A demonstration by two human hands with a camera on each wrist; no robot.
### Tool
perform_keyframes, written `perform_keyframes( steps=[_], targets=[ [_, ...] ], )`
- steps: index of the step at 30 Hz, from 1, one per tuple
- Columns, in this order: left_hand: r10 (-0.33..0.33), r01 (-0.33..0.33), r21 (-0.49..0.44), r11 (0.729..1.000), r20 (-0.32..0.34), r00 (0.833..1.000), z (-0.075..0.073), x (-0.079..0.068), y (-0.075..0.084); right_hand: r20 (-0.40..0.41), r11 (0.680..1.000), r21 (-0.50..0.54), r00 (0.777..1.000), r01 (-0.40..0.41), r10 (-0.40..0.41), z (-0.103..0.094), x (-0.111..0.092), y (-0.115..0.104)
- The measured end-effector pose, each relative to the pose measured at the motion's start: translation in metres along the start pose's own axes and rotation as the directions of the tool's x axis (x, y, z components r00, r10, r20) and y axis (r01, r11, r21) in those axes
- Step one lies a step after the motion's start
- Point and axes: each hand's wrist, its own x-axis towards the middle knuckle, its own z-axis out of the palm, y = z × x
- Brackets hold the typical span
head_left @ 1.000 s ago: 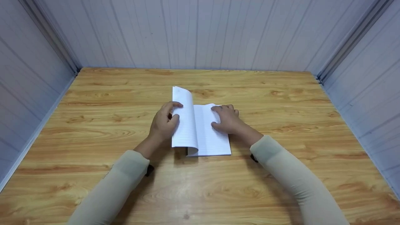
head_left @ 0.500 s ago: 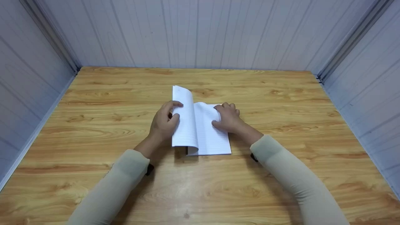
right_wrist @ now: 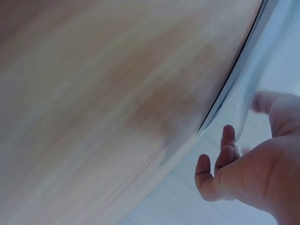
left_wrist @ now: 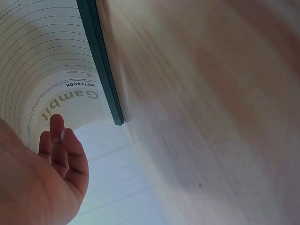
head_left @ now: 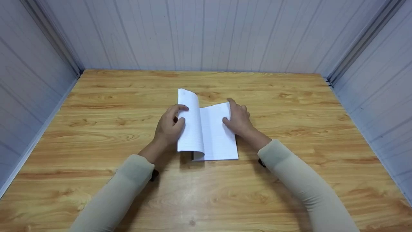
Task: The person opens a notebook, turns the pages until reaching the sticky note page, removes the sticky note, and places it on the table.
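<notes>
A lined notebook (head_left: 219,138) lies open mid-table in the head view. My left hand (head_left: 168,125) grips its raised left part, a curved stack of pages (head_left: 190,129), with the thumb on the paper. In the left wrist view, the outer cover (left_wrist: 70,98) reads "Gambit NOTEBOOK" upside down, beside a dark spine (left_wrist: 102,61). Several fingers (left_wrist: 75,159) of that hand are in front of this cover. My right hand (head_left: 239,120) pinches the right page's outer edge, thumb on top and fingers behind; the page's far corner is lifted. The right wrist view shows its thumb (right_wrist: 265,101) against the blurred page.
The wood-grain table (head_left: 283,103) extends around the notebook on all sides. Pale panelled walls stand at the back (head_left: 206,35), left and right. Light sleeves cover both forearms, with a dark object at each cuff.
My right hand has slid outward to the page's right edge, and the page's far corner has risen. My left hand and the stack of pages have stayed in place.
</notes>
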Motion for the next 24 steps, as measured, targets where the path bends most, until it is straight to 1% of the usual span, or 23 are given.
perform_keyframes(
  steps=[2, 4, 9, 14, 17, 19, 21, 24],
  targets=[
    [0.001, -0.001, -0.003, 1.0, -0.002, 1.0, -0.0001, 0.0, -0.0002, -0.037, 0.999, 0.049, 0.999, -0.005, 0.006, -0.0006, 0.0003, 0.0004],
    [0.003, -0.003, -0.005, 1.0, -0.004, 1.0, -0.0001, 0.0, -0.0005, -0.079, 0.997, 0.078, 0.997, 0.015, -0.009, -0.001, 0.0, 0.001],
    [0.006, -0.006, -0.001, 1.0, -0.003, 1.0, 0.0, -0.0002, -0.0004, -0.177, 0.993, 0.075, 0.982, 0.088, -0.074, -0.001, -0.0014, 0.0022],
    [0.008, -0.008, 0.0, 1.0, -0.007, 1.0, 0.0005, -0.0003, -0.0007, -0.218, 0.981, 0.11, 0.967, 0.159, -0.132, -0.0014, -0.0031, 0.0021],
    [0.006, -0.006, -0.001, 1.0, -0.008, 1.0, 0.0009, -0.0001, -0.0011, -0.223, 0.962, 0.149, 0.956, 0.228, -0.192, -0.0011, -0.0039, 0.0021],
    [0.006, -0.006, -0.002, 1.0, -0.008, 1.0, 0.0009, 0.0001, -0.0011, -0.211, 0.945, 0.175, 0.948, 0.276, -0.238, -0.0007, -0.0042, 0.0023],
    [0.005, -0.005, -0.002, 1.0, -0.008, 1.0, 0.0009, 0.0004, -0.0011, -0.181, 0.925, 0.198, 0.939, 0.324, -0.291, -0.0003, -0.0043, 0.0024],
    [0.002, -0.002, -0.008, 1.0, -0.011, 1.0, 0.0009, 0.0006, -0.0012, -0.098, 0.896, 0.233, 0.926, 0.378, -0.365, -0.0001, -0.0044, 0.0018]
  ],
)
